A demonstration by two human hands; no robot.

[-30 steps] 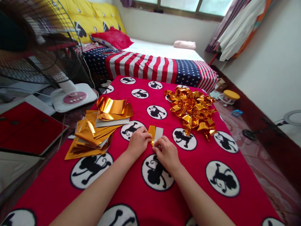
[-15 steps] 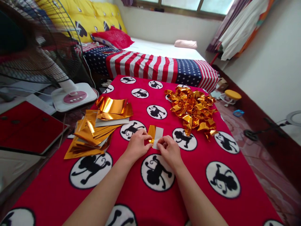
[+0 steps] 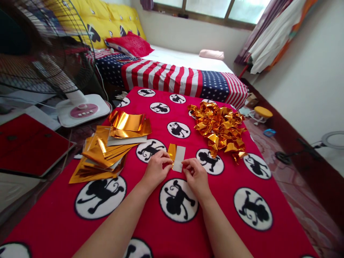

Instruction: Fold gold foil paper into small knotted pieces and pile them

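Observation:
A small sheet of gold foil paper [image 3: 179, 157] lies on the red cloth in front of me, partly folded, with a gold strip on its left and its pale back showing on the right. My left hand [image 3: 158, 167] pinches its lower left edge between thumb and forefinger. Beside the right edge is my right hand [image 3: 197, 177], thumb and forefinger slightly apart; whether a fingertip touches the paper is hard to tell.
A stack of flat gold foil sheets [image 3: 107, 152] lies at left. Folded gold foil pieces [image 3: 219, 125] are heaped at right. The red monkey-print cloth [image 3: 220, 225] covers the surface. A standing fan [image 3: 83, 111] is at left, a bed [image 3: 166, 77] beyond.
My right hand has eased off the paper's right edge and its fingers have parted. The left hand stays at the left edge. The view has shifted slightly.

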